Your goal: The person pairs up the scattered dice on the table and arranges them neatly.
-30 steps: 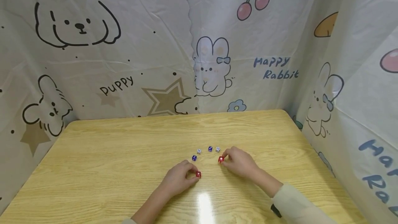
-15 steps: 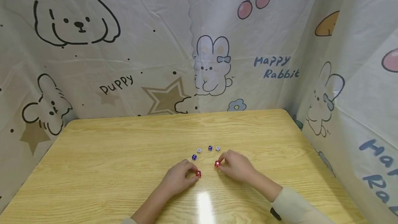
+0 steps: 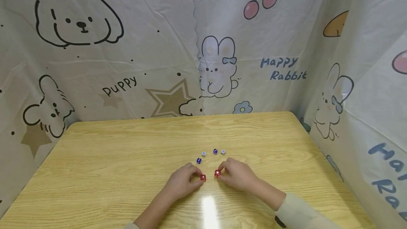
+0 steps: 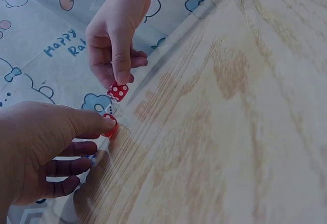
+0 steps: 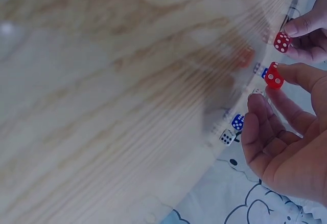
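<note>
My left hand [image 3: 182, 183] pinches a red die [image 3: 203, 177] between thumb and index finger, low over the table. To its right, my right hand [image 3: 237, 174] holds another red die [image 3: 217, 173] by its fingertips, a short gap away from the first. In the right wrist view this red die [image 5: 274, 76] stands off from its red reflection on the glossy wood. Behind the hands, a blue die [image 3: 199, 160] and a white die [image 3: 204, 154] lie at the left. Another blue die [image 3: 215, 151] and white die [image 3: 223, 152] lie farther right.
The wooden table [image 3: 127, 151] has a bright light reflection near its front. A printed cloth [image 3: 159, 45] with cartoon animals hangs behind the table and along its sides. A pale sleeve [image 3: 299, 209] covers the right forearm.
My right hand has moved toward the front and left, bringing its red die closer to the other one. The left hand and the blue and white dice stay where they were.
</note>
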A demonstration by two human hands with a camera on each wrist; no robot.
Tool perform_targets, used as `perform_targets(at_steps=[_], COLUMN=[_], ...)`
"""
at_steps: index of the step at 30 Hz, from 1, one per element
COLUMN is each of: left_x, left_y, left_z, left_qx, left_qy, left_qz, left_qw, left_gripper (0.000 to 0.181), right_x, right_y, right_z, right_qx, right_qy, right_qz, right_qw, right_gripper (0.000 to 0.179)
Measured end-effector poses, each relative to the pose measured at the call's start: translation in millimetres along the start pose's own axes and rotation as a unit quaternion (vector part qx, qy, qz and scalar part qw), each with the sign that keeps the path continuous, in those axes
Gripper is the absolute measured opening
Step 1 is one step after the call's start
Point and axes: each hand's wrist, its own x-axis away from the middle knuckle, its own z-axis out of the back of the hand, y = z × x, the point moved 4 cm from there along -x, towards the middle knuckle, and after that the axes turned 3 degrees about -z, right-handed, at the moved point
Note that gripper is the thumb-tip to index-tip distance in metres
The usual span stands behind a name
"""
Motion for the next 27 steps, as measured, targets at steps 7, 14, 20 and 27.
perform_targets(at_steps=[7, 14, 20, 27], left_x=[1.3, 1.9, 2.4, 3.4], left_y=[0.6, 1.2, 1.3, 1.2], left_z=[-0.2, 0.0, 0.2, 0.2], left_qx=[-0.001, -0.005, -0.005, 0.001], left_qy=[0.003, 0.005, 0.005, 0.006], left_qz=[0.0, -0.002, -0.005, -0.009], left_qw=[1.0, 1.0, 1.0, 0.9999], left_gripper=[0.02, 0.02, 0.02, 0.02], right_x=[0.2, -2.1, -4.0, -6.0], right_y=[-5, -10, -13, -15], right_z=[-3, -7, -9, -12], right_qx=[-0.009, -0.008, 0.005, 0.015], right_qy=[-0.008, -0.017, -0.015, -0.013], right_qz=[0.019, 0.031, 0.046, 0.052], right_qw=[0.9997, 0.9993, 0.9988, 0.9984], right_gripper=[0.017, 0.017, 0.017, 0.016])
